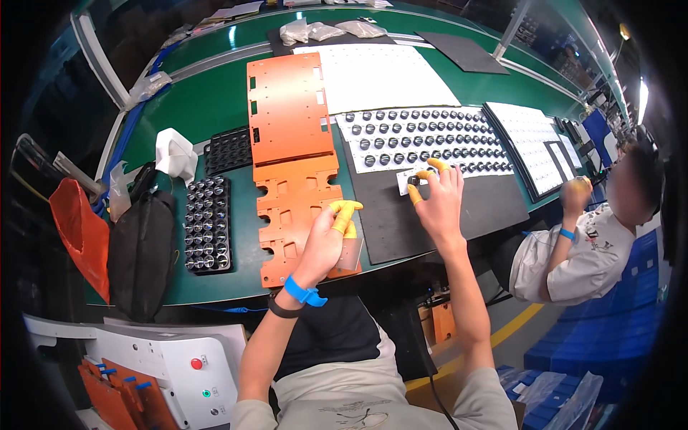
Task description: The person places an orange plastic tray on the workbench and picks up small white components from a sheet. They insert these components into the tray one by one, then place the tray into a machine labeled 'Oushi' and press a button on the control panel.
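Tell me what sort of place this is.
Probably a factory assembly station: rows of small black parts are laid out on the bench, orange plates lie on its green worktop, and a white machine housing carries a red button.

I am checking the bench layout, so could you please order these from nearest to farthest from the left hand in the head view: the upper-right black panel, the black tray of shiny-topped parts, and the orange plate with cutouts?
1. Orange plate, partly covered by the left hand.
2. Black tray, to the hand's left.
3. Black panel, upper right, far beyond the hand.
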Tool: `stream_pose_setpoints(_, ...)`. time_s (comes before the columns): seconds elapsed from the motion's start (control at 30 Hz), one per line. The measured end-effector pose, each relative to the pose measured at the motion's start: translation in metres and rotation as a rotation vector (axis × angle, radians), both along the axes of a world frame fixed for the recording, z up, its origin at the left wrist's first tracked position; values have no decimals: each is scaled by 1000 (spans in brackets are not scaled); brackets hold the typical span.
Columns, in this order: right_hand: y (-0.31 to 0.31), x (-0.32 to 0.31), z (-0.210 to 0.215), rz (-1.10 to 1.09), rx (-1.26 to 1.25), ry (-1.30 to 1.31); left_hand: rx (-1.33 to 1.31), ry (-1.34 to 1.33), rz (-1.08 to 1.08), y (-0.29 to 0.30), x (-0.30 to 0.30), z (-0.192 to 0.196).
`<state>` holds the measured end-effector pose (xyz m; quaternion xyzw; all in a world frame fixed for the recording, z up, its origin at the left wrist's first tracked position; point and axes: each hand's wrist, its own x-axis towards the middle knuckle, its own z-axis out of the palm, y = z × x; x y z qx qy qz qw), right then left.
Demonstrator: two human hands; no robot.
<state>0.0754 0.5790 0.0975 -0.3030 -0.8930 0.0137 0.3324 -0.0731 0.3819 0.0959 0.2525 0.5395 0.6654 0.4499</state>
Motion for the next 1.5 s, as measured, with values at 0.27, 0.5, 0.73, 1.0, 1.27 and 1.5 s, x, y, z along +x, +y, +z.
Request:
stream_pose_setpoints(0.27,29,-1,-23,-73,13,-97,20,-38,-9,-2,-8,-6)
stream_pose_setpoints(0.5,35,-7,-25,-100,21,-103,41,-66,-18,-4,-9,-10)
stream_pose_setpoints(0.73,5,-10,-5,19,-22,146,95,-243,-3,-6,-5,-2)
stream_pose_setpoints(1.0,-114,-17,40,512,-216,315,272,-838,15,9,24,24)
stream_pose_setpoints(1.27,-102,-12,44,456,-165,336,196,128,132,31,2,15)
stream_pose_setpoints(1.5,3,-7,16,58,40,124,-261,1473,171,30,-17,5)
